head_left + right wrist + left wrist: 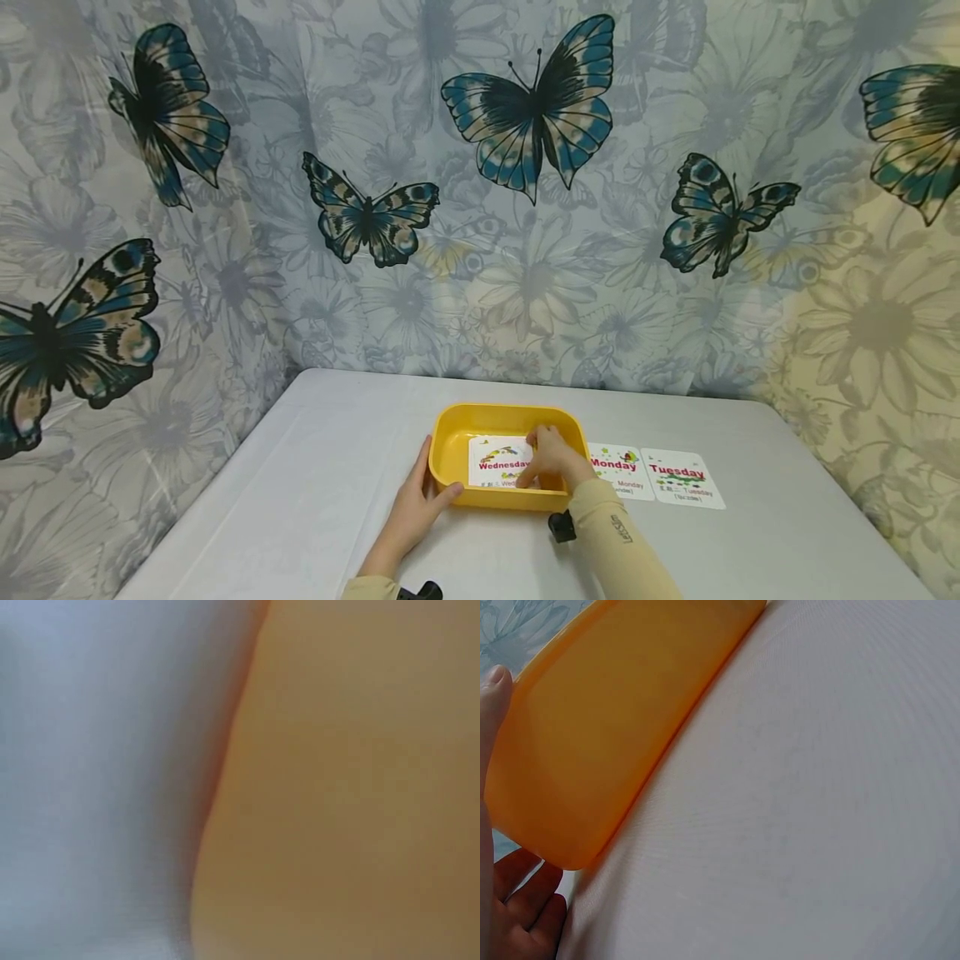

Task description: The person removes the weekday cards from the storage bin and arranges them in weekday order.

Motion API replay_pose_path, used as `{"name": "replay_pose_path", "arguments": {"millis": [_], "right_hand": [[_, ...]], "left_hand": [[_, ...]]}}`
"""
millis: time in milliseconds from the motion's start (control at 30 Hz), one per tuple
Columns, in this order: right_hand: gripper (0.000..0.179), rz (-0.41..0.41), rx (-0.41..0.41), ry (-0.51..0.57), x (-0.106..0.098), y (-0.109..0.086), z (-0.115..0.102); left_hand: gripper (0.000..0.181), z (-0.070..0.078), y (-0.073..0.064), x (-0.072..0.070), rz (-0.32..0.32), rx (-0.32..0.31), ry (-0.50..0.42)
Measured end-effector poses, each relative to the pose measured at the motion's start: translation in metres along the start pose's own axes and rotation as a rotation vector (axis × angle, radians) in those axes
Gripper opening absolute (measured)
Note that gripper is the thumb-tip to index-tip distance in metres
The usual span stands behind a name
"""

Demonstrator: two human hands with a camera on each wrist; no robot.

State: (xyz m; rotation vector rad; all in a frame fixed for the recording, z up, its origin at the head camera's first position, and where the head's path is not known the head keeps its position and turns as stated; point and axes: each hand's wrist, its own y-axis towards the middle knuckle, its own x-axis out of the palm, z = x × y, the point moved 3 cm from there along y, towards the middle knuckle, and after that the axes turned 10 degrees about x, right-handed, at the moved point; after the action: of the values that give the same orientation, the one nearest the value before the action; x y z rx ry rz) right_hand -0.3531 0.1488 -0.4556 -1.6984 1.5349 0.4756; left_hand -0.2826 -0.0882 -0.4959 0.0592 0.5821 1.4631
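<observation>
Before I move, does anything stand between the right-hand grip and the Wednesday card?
Nothing visible: the right-hand grip is inside the yellow tray, over part of the Wednesday card. The tray's right wall separates that card from the Monday card outside.

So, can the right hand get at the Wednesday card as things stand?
Likely yes: the right hand reaches into the open yellow tray, over the right side of the Wednesday card, and nothing visible blocks its way.
</observation>
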Motion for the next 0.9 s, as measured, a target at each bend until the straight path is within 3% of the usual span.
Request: {"name": "replay_pose_path", "arguments": {"millis": [300,900], "right_hand": [[0.075,0.071,-0.012,0.122,0.0,-0.001,0.001],[0.073,0.179,-0.007,0.143,-0.013,-0.011,-0.008]], "left_hand": [[0.092,-0.002,0.001,-0.001,-0.004,-0.002,0.005],[0.093,-0.002,0.0,0.0,0.003,-0.007,0.005]]}}
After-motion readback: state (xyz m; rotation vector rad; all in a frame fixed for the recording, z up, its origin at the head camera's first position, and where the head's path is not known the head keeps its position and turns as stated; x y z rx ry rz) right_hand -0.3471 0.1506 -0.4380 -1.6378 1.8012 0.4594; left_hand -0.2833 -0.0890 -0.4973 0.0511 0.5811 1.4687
